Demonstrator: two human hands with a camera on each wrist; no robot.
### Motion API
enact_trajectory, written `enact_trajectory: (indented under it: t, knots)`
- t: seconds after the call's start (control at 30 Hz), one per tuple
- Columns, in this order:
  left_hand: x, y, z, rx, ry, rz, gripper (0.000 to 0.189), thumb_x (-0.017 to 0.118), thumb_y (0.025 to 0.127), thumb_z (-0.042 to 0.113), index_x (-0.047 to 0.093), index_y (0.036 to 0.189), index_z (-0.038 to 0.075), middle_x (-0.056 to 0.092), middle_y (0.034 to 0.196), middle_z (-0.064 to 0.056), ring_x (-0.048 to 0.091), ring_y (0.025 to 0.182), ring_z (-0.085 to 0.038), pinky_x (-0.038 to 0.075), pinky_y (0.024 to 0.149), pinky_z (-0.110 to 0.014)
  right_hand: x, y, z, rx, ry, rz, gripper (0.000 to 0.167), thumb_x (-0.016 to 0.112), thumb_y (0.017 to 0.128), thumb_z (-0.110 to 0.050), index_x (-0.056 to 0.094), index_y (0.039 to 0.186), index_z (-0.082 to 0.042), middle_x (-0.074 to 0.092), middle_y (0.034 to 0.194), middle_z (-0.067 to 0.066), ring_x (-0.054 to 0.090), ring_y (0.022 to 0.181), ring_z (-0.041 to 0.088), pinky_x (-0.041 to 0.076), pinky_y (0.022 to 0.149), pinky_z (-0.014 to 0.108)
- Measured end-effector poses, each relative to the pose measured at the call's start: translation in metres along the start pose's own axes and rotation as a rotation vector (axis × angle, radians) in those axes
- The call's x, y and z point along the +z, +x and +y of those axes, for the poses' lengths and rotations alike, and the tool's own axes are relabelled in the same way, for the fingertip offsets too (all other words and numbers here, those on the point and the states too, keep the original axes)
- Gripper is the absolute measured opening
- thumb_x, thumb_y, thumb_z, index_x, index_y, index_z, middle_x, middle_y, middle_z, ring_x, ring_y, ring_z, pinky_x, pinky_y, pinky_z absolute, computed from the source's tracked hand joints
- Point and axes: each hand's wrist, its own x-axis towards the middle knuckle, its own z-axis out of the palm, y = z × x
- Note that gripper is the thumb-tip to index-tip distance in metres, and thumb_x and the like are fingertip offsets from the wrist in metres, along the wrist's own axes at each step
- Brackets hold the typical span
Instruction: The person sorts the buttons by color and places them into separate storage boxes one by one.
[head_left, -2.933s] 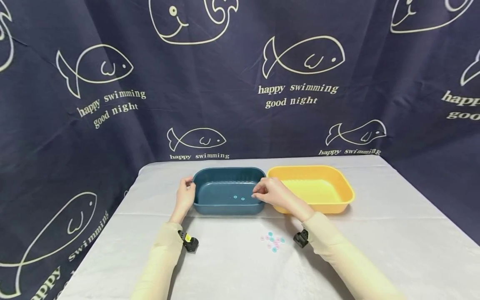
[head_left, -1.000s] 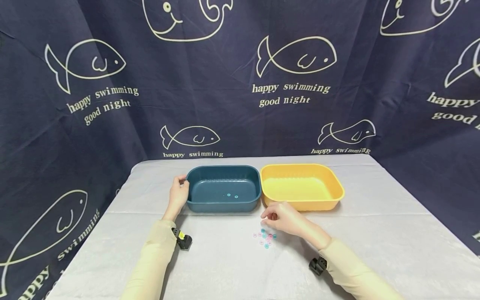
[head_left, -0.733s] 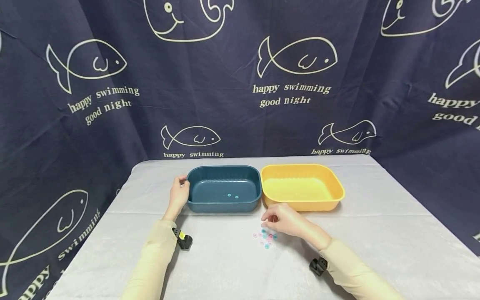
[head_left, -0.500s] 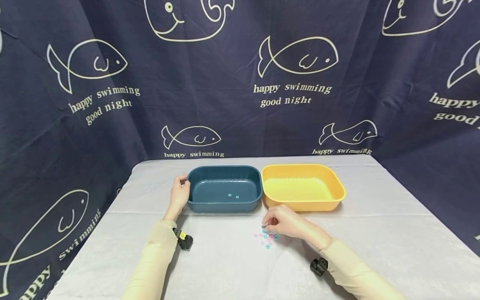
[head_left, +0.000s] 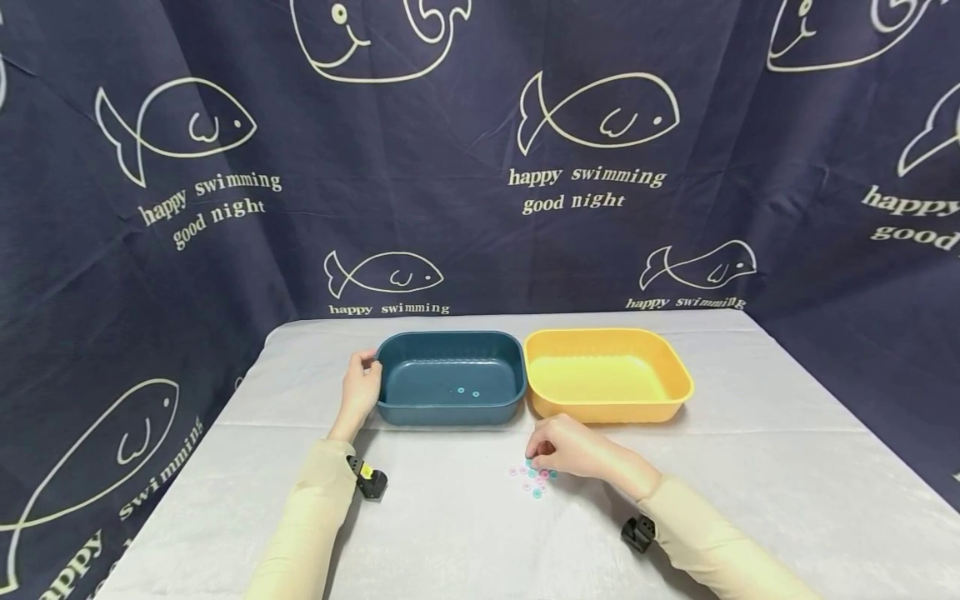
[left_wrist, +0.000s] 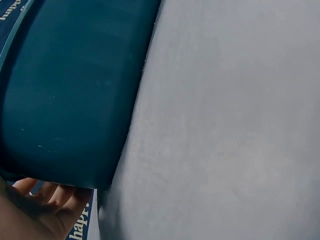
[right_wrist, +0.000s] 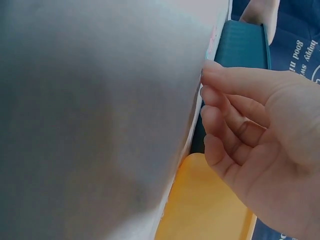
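Note:
In the head view my left hand [head_left: 360, 388] holds the left end of a dark blue plastic bin [head_left: 450, 414]. Its fingers [left_wrist: 57, 195] lie against the end wall in the left wrist view. Two small light-blue buttons [head_left: 476, 394] lie in this bin. My right hand [head_left: 568, 446] is lowered to a small pile of pink and light-blue buttons [head_left: 537, 493] on the table. Its thumb and index fingertips are at a light-blue button [head_left: 529, 462] at the pile's far edge, partly covered. In the right wrist view the fingers are loosely bent, with a small gap beside the thumb.
A yellow bin [head_left: 609, 412] stands against the right end of the blue one, without buttons visible inside. Both rest towards the back of a table with a pale cloth [head_left: 450, 533]. Behind hangs a dark blue curtain [head_left: 480, 217] with fish drawings.
My right hand has left the blue bin's right rim and come down to the pile, its fingertips now at a light-blue button. The left hand stays on the bin. The view shifts slightly.

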Motion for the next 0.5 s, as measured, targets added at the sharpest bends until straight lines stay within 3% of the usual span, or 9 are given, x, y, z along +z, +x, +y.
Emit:
enact_trajectory:
  t: [0.5]
  knots:
    - [-0.0010,0.0008,-0.0003,-0.002,-0.002,-0.002,0.039,0.035,0.098,0.014,0.037,0.135,-0.001,0.042,0.134,-0.023,0.041,0.125,-0.036,0.036,0.103,-0.049,0.0014,0.0013,-0.0013,-0.003,-0.029,0.003,0.004,0.073,0.078,-0.009,0.074,0.082,-0.008,0.063,0.074,-0.007,0.048,0.066,-0.003,0.045,0.062,0.015]
